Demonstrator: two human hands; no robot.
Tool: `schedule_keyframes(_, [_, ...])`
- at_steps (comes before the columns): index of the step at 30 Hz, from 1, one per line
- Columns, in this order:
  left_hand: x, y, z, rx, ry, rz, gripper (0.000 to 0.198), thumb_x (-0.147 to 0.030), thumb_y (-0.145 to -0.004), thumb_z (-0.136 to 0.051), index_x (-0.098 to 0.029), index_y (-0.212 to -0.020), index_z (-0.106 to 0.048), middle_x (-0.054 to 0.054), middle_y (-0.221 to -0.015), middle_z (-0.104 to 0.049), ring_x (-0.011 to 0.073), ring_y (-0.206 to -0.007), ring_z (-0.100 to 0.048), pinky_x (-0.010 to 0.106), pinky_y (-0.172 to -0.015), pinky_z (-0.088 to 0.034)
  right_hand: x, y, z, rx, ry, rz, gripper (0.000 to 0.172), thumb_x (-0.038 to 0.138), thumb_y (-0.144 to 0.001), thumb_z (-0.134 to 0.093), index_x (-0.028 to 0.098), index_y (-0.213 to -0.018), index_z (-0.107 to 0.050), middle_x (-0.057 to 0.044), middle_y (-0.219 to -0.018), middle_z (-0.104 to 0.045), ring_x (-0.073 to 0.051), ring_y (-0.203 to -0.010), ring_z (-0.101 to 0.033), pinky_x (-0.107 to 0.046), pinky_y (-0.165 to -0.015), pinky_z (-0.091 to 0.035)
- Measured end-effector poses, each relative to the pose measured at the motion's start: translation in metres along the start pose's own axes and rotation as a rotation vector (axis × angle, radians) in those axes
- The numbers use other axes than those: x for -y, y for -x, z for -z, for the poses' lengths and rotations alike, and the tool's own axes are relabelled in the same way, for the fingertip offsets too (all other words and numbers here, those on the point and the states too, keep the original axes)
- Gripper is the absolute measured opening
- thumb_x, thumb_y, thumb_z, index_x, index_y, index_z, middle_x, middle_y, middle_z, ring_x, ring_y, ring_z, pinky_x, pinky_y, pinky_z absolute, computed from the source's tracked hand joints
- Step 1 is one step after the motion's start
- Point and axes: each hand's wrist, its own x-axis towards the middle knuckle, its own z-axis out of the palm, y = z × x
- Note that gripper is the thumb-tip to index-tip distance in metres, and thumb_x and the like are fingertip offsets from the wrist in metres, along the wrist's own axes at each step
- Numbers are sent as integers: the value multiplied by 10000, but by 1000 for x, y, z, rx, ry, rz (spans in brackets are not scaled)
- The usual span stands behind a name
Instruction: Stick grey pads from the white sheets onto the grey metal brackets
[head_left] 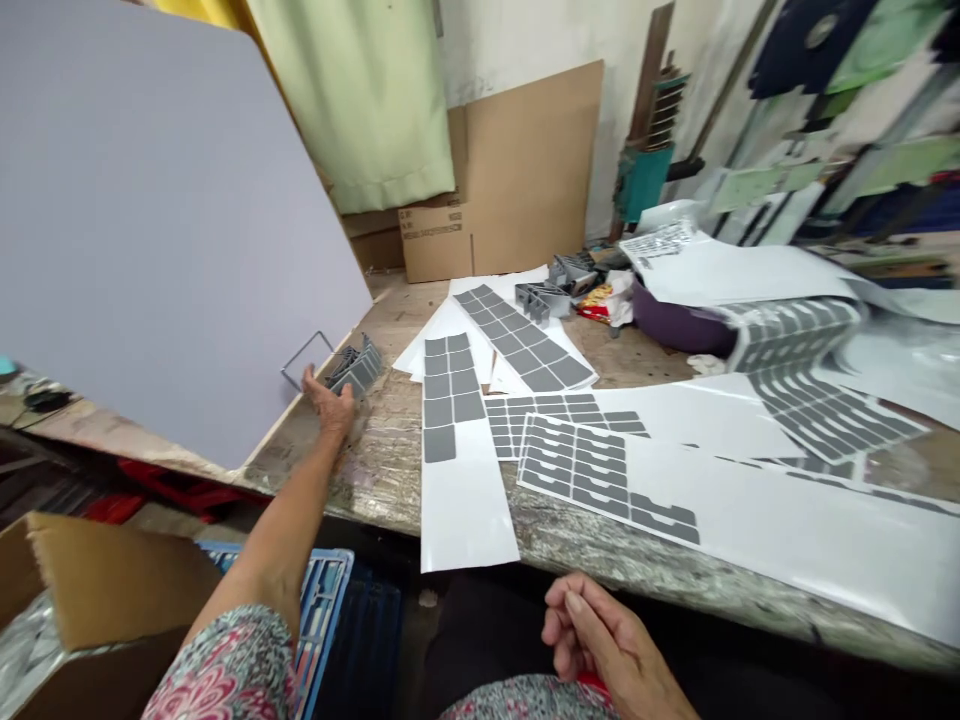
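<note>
Worn wood bench [379, 492]: L hand [330, 405] at grey segmented plastic pcs [361, 370], hold unclear; R hand [604, 635] half-curled, looks empty. Prob. pick/place; needs steady pinch.

Two hands [330, 405] [604, 642], one open carton [120, 580], label sheets [469, 500] (five at least, some overlapping).

This looks like a small workshop for hand assembly or packing. A long, worn and stained workbench [375, 490] carries several sheets of die-cut grey stickers [454, 385], some partly peeled down to white backing. Cardboard printed with shipping marks [525, 170] stands by the scuffed wall [517, 40], while an open carton [120, 580] and a blue plastic crate [341, 562] sit below bench height.
</note>
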Motion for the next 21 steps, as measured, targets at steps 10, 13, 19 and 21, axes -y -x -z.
schedule_keyframes(10, [-93,42,0,56,69,-223,805,-262,-740,-704,-147,-1399,-257,181,-1559,-250,420,-1457,-143,710,-1134,-90,2,17,9,16,118,137,284,450,-931,-476,178,-903,-554,16,-687,-605,-89,-485,-532,-215,-511,-430])
schedule_keyframes(13, [-154,100,11,329,305,-592,431,-268,-857,-583,-148,-1256,-474,142,-1385,-502,334,-1348,-415,579,-1116,-342,18,23,21,-71,306,202,248,373,-952,-435,181,-869,-568,8,-697,-602,-96,-487,-536,-213,-491,-417])
schedule_keyframes(19, [-260,237,20,909,671,-713,178,-123,-906,-509,-190,-1015,-633,96,-1219,-644,212,-1196,-561,406,-1053,-448,72,8,95,-447,1076,584,162,225,-928,-464,194,-899,-620,-54,-832,-674,-183,-744,-629,-295,-737,-473])
schedule_keyframes(21, [-280,263,11,934,648,-693,193,-106,-881,-549,-198,-1030,-628,91,-1202,-649,218,-1162,-565,404,-1015,-462,83,-3,117,-522,1270,570,162,198,-909,-480,186,-965,-632,-68,-868,-672,-190,-741,-632,-296,-737,-470])
